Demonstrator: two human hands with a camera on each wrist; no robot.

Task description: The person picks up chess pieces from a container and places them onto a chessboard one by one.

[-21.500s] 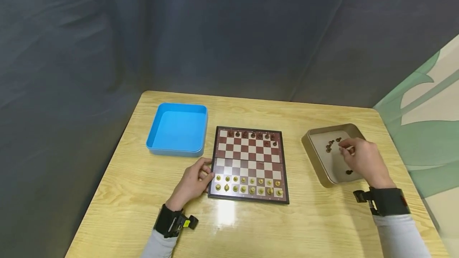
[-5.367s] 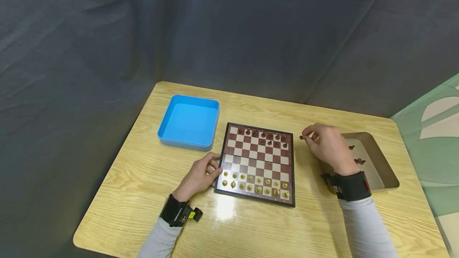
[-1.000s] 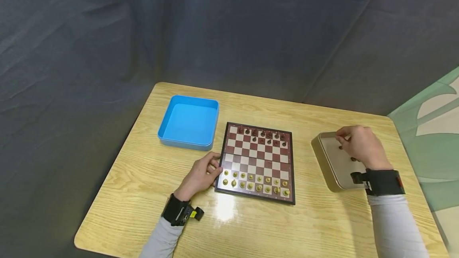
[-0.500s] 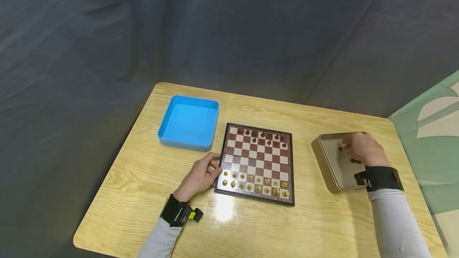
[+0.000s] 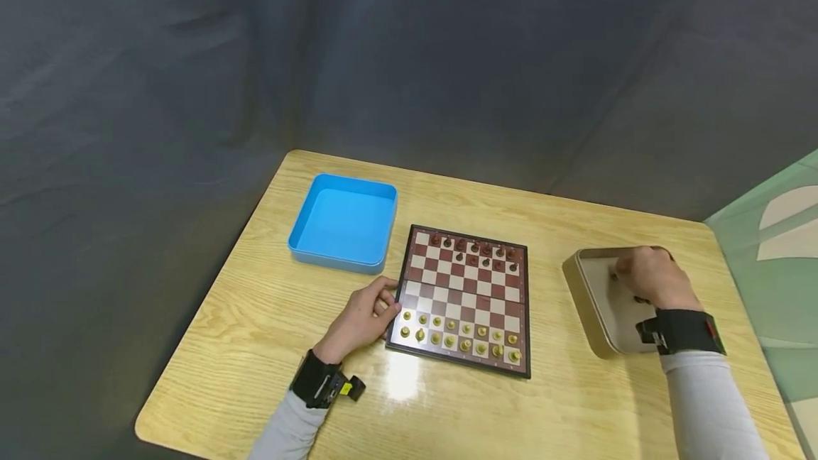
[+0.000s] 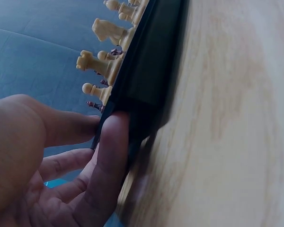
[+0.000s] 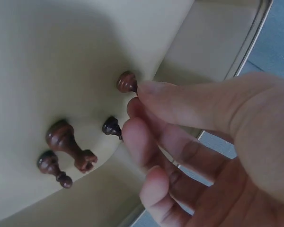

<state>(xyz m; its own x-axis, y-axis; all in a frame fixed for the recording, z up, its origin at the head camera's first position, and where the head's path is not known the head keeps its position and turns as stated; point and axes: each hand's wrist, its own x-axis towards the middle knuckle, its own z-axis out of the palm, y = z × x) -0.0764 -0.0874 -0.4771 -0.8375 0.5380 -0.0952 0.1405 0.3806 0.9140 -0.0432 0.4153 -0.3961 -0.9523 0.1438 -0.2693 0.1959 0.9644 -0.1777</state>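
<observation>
My left hand (image 5: 361,314) grips the left edge of a folding chessboard (image 5: 456,297), thumb on top and fingers at its side. On the near rows stand yellowish pieces, among them a rook (image 6: 97,64) and a knight (image 6: 111,33). Dark brown pieces (image 5: 474,247) fill much of the far rows. Inside a beige tin (image 5: 584,304) on the right, my right hand (image 5: 655,279) pinches a brown pawn (image 7: 127,82) by its top, between thumb and fingertips. A darker piece (image 7: 112,126) lies right at the fingers; a larger crowned piece (image 7: 68,142) and another pawn (image 7: 52,165) lie nearby.
A blue square tray (image 5: 345,226) stands left of the board, towards the back of the wooden table (image 5: 255,375). Dark cloth (image 5: 415,55) hangs behind and to the left. A green and cream patterned surface (image 5: 786,233) borders the right side.
Over the longer span, several dark pawns have joined the board's far side and the tin holds fewer pieces. In the last second my right hand has lowered into the tin; my left hand keeps its grip.
</observation>
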